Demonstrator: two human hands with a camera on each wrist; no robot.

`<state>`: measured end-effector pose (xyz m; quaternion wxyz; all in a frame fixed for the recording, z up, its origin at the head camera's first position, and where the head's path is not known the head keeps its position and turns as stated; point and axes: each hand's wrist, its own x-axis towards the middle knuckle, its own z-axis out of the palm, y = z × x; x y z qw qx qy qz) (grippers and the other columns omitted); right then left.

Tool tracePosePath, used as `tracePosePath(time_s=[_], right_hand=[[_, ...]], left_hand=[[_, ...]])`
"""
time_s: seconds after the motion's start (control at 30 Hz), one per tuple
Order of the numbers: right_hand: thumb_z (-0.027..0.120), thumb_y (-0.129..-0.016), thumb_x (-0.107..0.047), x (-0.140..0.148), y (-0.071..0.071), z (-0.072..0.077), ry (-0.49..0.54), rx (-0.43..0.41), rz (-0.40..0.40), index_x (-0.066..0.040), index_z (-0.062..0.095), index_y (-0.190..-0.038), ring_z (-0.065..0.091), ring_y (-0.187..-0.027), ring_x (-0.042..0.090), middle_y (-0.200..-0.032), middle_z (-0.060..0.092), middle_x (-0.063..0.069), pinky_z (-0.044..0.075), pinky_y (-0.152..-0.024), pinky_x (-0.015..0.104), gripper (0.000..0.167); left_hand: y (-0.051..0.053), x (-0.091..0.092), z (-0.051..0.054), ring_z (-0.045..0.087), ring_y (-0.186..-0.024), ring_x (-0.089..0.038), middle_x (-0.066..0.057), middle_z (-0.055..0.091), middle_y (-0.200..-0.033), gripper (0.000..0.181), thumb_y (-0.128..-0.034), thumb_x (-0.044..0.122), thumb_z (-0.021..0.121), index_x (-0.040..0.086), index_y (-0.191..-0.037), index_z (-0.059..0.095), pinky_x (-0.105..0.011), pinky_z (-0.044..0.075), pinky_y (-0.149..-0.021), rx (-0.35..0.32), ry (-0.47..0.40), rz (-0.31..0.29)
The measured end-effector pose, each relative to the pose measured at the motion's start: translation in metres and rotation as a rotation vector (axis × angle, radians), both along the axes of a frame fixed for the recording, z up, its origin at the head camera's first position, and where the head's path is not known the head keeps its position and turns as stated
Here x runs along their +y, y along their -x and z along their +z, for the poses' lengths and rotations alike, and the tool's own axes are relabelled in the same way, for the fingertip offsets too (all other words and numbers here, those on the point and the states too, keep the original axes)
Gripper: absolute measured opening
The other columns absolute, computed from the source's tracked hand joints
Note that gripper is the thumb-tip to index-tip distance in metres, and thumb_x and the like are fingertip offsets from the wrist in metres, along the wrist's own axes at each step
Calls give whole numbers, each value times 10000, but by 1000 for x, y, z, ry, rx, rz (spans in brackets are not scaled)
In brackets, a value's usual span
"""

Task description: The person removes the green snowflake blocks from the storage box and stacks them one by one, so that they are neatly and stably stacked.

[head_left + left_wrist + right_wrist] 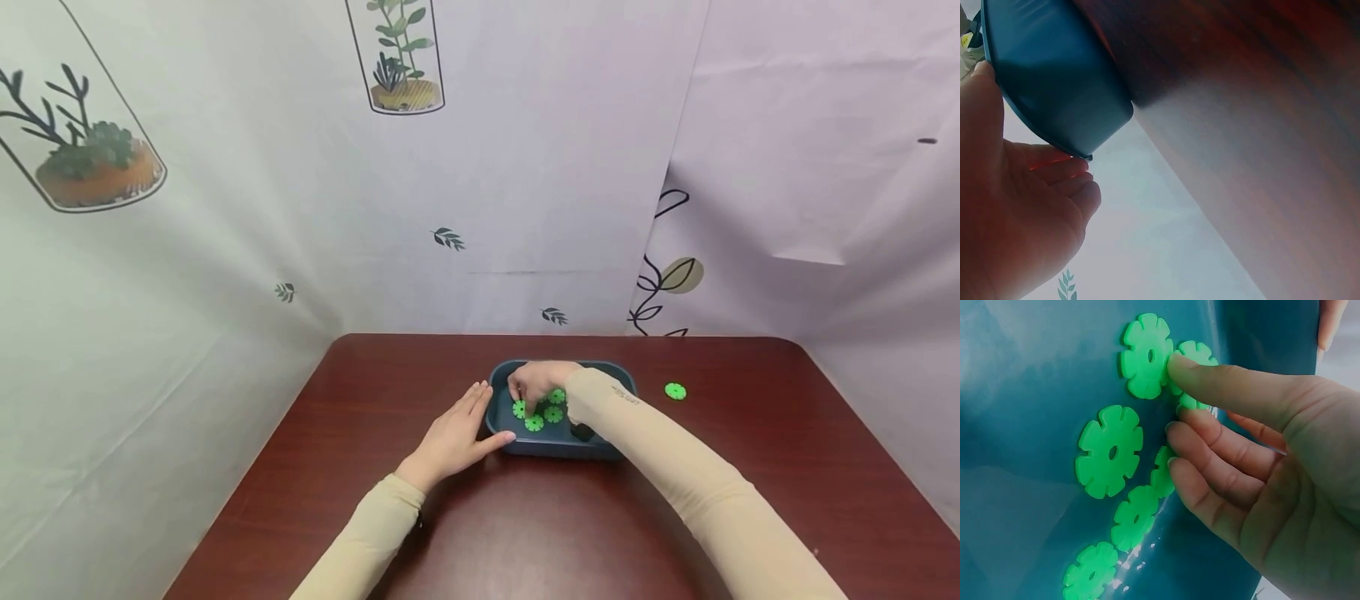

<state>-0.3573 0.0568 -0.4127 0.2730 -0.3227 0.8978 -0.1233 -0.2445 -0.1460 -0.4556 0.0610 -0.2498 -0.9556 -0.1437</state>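
My left hand (450, 437) rests against the left end of a dark blue plastic tray (570, 448), its fingers extended along the outside and the thumb at the front rim. In the left wrist view, the fingertips touch the tray wall (1054, 81). Inside the tray, my right hand (542, 379) reaches down among several bright green, notched flower-shaped discs (1110, 452). Its thumb lies over a partly hidden disc (1192, 353), and the other fingers bend loosely near it. I cannot tell whether that disc is lifted.
One more green disc (675, 391) lies on the dark red-brown table (360, 400), right of the tray. A pale printed curtain (510, 208) hangs behind the table and along its sides. My right sleeve (660, 450) crosses over the tray's right part.
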Motion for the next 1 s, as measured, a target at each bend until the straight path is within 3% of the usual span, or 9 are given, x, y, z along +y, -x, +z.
tracePosePath(time_s=[0.23,0.4,0.57,0.87,1.0], right_hand=[[726,-897,-14,5,-1,5,68,-2,10,-123,665,-950,517,-657,146,-801,620,5,453,-622,296,135],[614,-912,77,10,0,15,162,15,35,-113,677,-964,657,-794,254,-857,699,10,498,-673,305,207],[579,-925,83,14,-1,29,234,48,36,-98,687,-990,655,-848,356,-858,701,33,481,-689,283,221],[632,-925,0,34,-3,51,268,163,16,-89,695,-997,580,-719,173,-845,662,-5,469,-656,261,130],[641,-929,-17,50,-6,62,302,187,-41,-83,700,-1012,557,-724,130,-871,663,24,482,-669,285,122]], left_hand=[[2,0,1,250,-1511,-233,-151,325,-1612,944,-942,701,505,3,-1556,344,-403,320,-1169,3,1,-11],[2,0,1,252,-1510,-231,-151,326,-1611,946,-945,705,495,-2,-1555,341,-402,328,-1165,1,1,-9],[0,-1,1,254,-1510,-240,-157,335,-1605,945,-947,695,503,-12,-1552,339,-406,328,-1165,-5,-7,-10],[0,-2,2,251,-1510,-251,-150,330,-1610,964,-939,719,485,-6,-1557,334,-418,329,-1163,-15,-10,-3],[0,-1,1,248,-1511,-250,-148,321,-1614,973,-936,729,477,-4,-1559,330,-414,322,-1167,-17,-10,-4]])
